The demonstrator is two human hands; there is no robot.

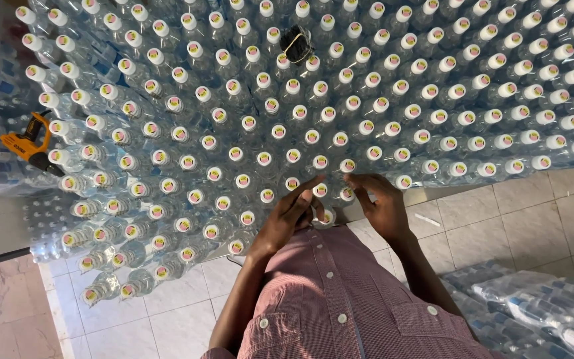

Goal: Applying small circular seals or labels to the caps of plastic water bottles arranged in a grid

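A large block of clear plastic bottles [313,106] with white caps stands upright before me, seen from above. My left hand [289,214] reaches to the near edge of the block, fingers curled around a bottle cap [327,217] at the front row. My right hand [375,199] rests beside it, fingers bent onto the caps of the front bottles [347,194]. Both hands almost touch each other. Whether the right hand grips a bottle I cannot tell.
An orange and black heat tool [29,144] lies on the bottles at the left. A dark bundle [297,44] sits on top far back. Shrink-wrapped bottle packs [533,309] lie at lower right on the tiled floor [519,226].
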